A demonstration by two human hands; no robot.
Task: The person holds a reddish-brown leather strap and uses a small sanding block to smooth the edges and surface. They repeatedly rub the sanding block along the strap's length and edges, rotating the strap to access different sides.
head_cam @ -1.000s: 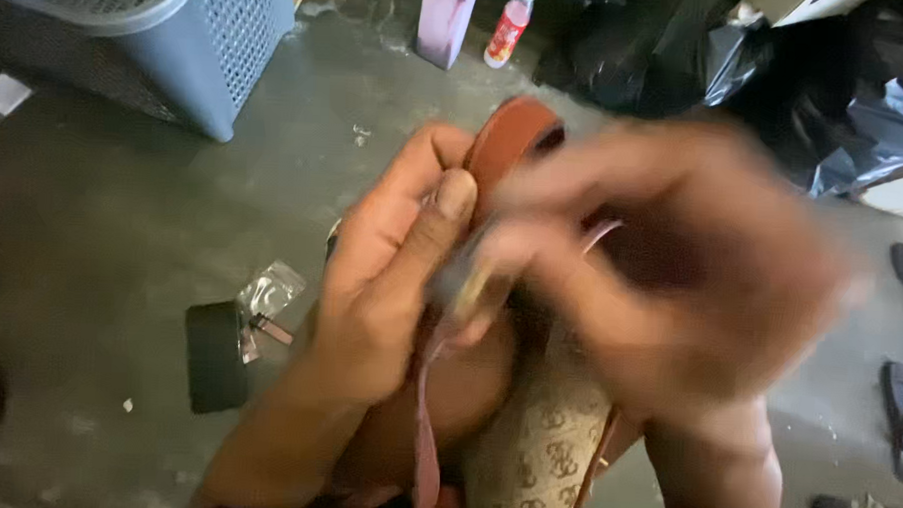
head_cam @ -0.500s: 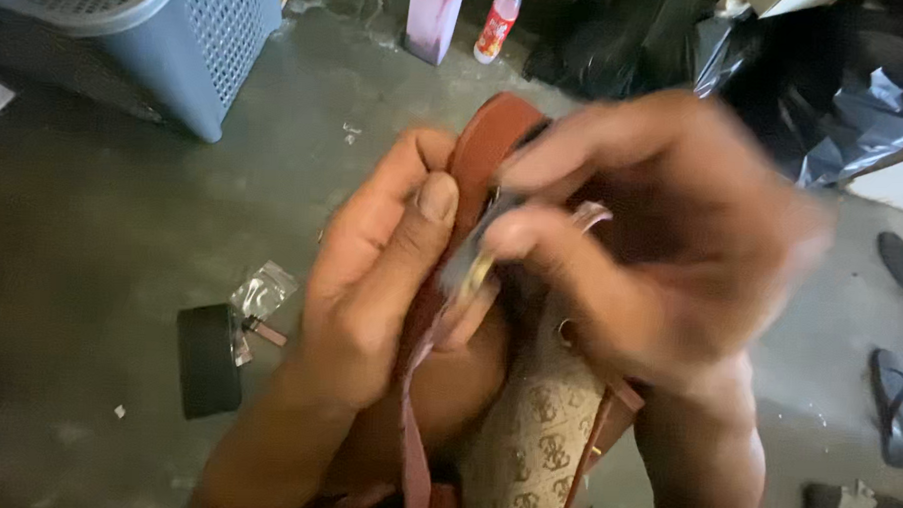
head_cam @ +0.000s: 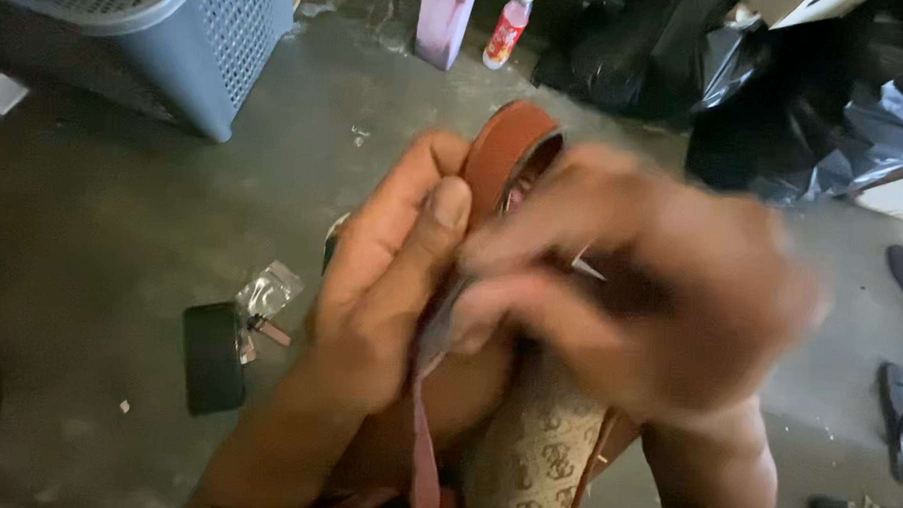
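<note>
My left hand [head_cam: 390, 282] grips a brown leather strap [head_cam: 500, 151] that loops up above my fingers, the thumb pressed along its edge. My right hand [head_cam: 650, 291] is blurred with motion and pinches at the strap just beside the left thumb; a thin pale needle-like piece [head_cam: 586, 269] shows near its fingers. Below both hands lies a beige patterned bag [head_cam: 539, 457] with brown trim. A narrow pinkish strap [head_cam: 425, 453] hangs down from my left hand.
A blue-grey plastic laundry basket [head_cam: 219, 46] stands at the upper left on the concrete floor. A black phone [head_cam: 213, 356] and a small clear packet [head_cam: 265, 293] lie at the left. A pink carton [head_cam: 445, 23], a bottle [head_cam: 507, 26], black bags [head_cam: 777, 105] and sandals [head_cam: 901, 420] sit behind and at right.
My right hand has kept moving over the strap, shifting slightly right and down; my left hand holds its grip in much the same place.
</note>
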